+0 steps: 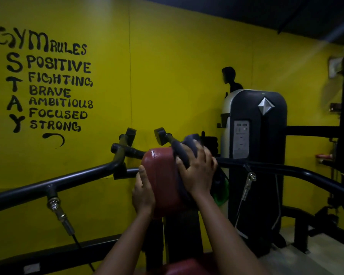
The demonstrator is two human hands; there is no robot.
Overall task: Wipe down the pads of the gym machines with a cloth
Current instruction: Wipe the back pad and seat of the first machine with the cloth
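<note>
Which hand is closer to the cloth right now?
Right. The right hand presses the dark cloth onto the red pad's upper right side. The left hand grips the pad's left edge, off the cloth.

I see the red pad (161,181) carried on a dark upright post (182,235) below my fingers (189,165). A dark cloth (189,143) lies pressed on its upper right edge, under my right fingers.
</note>
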